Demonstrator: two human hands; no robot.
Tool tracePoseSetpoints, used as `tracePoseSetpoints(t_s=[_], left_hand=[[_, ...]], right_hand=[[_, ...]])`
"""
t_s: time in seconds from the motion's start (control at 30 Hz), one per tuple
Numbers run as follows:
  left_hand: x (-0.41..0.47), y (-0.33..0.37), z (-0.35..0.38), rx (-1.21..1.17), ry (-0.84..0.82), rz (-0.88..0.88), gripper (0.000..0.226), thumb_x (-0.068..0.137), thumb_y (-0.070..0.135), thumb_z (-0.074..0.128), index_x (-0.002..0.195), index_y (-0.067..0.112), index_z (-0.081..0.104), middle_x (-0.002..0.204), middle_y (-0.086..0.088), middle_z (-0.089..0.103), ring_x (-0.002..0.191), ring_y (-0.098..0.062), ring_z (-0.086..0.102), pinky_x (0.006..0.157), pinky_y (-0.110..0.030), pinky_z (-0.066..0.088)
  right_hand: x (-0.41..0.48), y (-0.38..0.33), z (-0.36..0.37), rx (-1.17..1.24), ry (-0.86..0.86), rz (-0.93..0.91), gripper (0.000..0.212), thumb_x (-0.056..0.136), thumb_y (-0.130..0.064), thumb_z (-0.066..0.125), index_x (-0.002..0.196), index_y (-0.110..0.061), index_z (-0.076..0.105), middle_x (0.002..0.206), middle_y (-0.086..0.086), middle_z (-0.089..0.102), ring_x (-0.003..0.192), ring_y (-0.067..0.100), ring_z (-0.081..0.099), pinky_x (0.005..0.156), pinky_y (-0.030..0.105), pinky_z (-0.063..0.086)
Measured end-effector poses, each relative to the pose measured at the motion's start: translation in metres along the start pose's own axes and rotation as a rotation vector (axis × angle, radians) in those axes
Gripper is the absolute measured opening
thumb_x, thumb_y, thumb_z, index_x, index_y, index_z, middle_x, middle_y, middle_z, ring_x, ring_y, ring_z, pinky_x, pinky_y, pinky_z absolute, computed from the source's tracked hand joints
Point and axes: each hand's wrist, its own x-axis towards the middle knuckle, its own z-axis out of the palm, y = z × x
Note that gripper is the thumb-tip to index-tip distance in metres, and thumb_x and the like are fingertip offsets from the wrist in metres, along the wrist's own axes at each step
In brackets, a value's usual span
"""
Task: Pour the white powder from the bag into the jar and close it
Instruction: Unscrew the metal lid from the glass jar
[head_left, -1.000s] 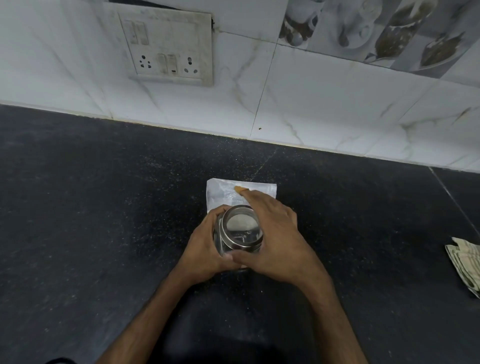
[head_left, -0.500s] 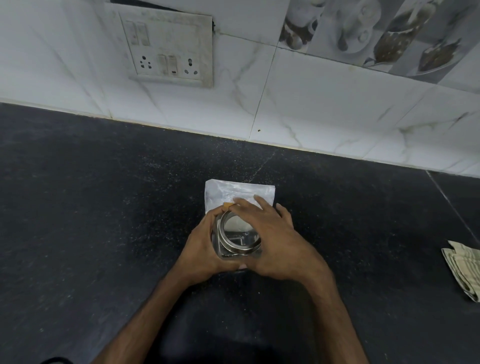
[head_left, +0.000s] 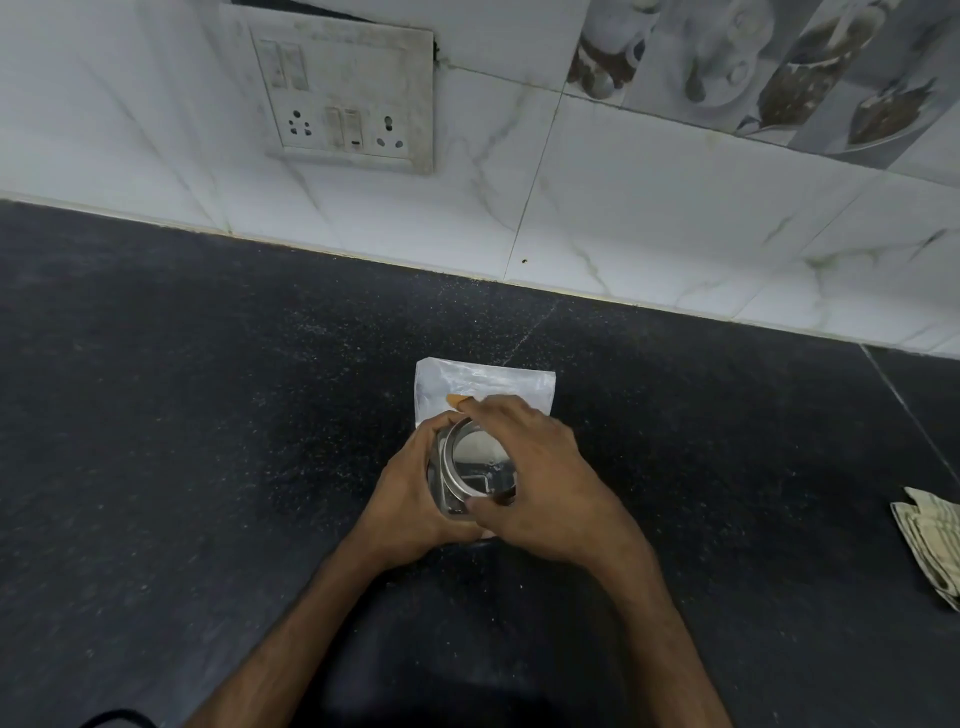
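Two hands wrap one small glass jar (head_left: 470, 480): the left hand (head_left: 410, 499) curls its fingers around the smooth clear wall, and the right hand (head_left: 545, 483) pinches the round metal-rimmed lid (head_left: 475, 462) between thumb and fingers. The jar stands on the speckled black counter (head_left: 208, 415), touching a flat, crinkled plastic bag (head_left: 488, 382) behind it.
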Motion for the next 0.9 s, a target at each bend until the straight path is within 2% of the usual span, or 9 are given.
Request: tracePoseSetpoints(t_s=[0.1,0.17,0.23,0.37,0.43,0.5,0.63,0.77,0.9], left_hand=[[-0.0001,0.0003,-0.0004,0.001,-0.002,-0.004,0.105,0.049,0.039,0.099,0.137,0.043,0.043,0.134,0.018,0.06,0.125,-0.006,0.059,0.103,-0.025,0.049],[0.0001,-0.0009,-0.0008,0.009,-0.005,-0.006,0.103,0.048,0.036,0.098,0.136,0.041,0.043,0.131,0.019,0.061,0.123,-0.007,0.06,0.103,-0.03,0.05],[0.0004,-0.0012,-0.0008,0.014,0.001,-0.005,0.103,0.048,0.036,0.098,0.135,0.044,0.044,0.131,0.019,0.061,0.123,-0.007,0.06,0.101,-0.03,0.05],[0.0016,-0.0031,-0.0002,0.008,-0.007,-0.002,0.104,0.049,0.036,0.1,0.137,0.037,0.044,0.132,0.014,0.062,0.124,-0.01,0.061,0.103,-0.031,0.051],[0.0017,-0.0033,-0.0006,0.008,-0.005,-0.002,0.103,0.049,0.037,0.099,0.136,0.04,0.044,0.131,0.015,0.062,0.123,-0.01,0.061,0.102,-0.029,0.05],[0.0012,-0.0032,-0.0004,0.009,-0.001,0.003,0.103,0.048,0.038,0.099,0.136,0.04,0.044,0.132,0.014,0.061,0.124,-0.01,0.061,0.102,-0.031,0.05],[0.0013,-0.0019,-0.0002,-0.011,-0.011,0.008,0.105,0.048,0.043,0.099,0.137,0.042,0.043,0.135,0.016,0.06,0.126,-0.008,0.059,0.103,-0.028,0.05],[0.0004,0.0023,-0.0007,-0.008,0.003,-0.001,0.101,0.047,0.051,0.096,0.134,0.045,0.044,0.132,0.018,0.061,0.123,-0.007,0.061,0.1,-0.024,0.05],[0.0017,-0.0017,-0.0002,-0.006,0.002,0.007,0.102,0.049,0.043,0.099,0.136,0.039,0.045,0.134,0.014,0.062,0.125,-0.011,0.061,0.103,-0.036,0.05]], right_hand=[[-0.0006,0.0028,-0.0041,-0.027,-0.07,0.013,0.105,0.074,-0.042,0.078,0.156,-0.044,0.013,0.166,-0.009,0.014,0.152,0.01,0.005,0.124,0.047,-0.001],[0.0,-0.0005,-0.0012,-0.07,0.041,0.049,0.101,0.073,-0.056,0.075,0.156,-0.039,0.019,0.162,-0.006,0.023,0.149,0.016,0.018,0.123,0.044,0.011],[0.0019,-0.0029,0.0019,-0.111,0.021,0.024,0.091,0.075,-0.05,0.076,0.152,-0.032,0.031,0.153,-0.006,0.034,0.14,0.014,0.031,0.12,0.045,0.021],[0.0008,0.0025,0.0003,-0.082,-0.081,-0.014,0.101,0.075,-0.048,0.078,0.155,-0.043,0.017,0.168,-0.013,0.005,0.153,0.01,-0.004,0.123,0.044,-0.005],[0.0003,0.0016,0.0006,-0.068,0.054,0.02,0.099,0.073,-0.053,0.077,0.155,-0.039,0.023,0.164,-0.009,0.02,0.152,0.013,0.012,0.123,0.041,0.006],[0.0013,0.0003,0.0015,-0.069,0.028,0.003,0.086,0.076,-0.044,0.077,0.151,-0.034,0.035,0.157,-0.01,0.033,0.146,0.011,0.026,0.123,0.043,0.013],[-0.0007,0.0049,-0.0013,-0.006,-0.138,-0.035,0.099,0.075,-0.041,0.08,0.154,-0.045,0.02,0.167,-0.019,0.004,0.152,0.006,-0.009,0.121,0.041,-0.011],[0.0005,0.004,0.0007,-0.009,-0.005,0.006,0.088,0.077,-0.041,0.079,0.152,-0.036,0.034,0.163,-0.012,0.027,0.152,0.007,0.015,0.124,0.049,0.008],[0.0014,0.0056,-0.0012,-0.004,-0.138,-0.037,0.096,0.077,-0.039,0.08,0.154,-0.041,0.024,0.167,-0.019,0.006,0.152,0.003,-0.009,0.12,0.043,-0.013]])
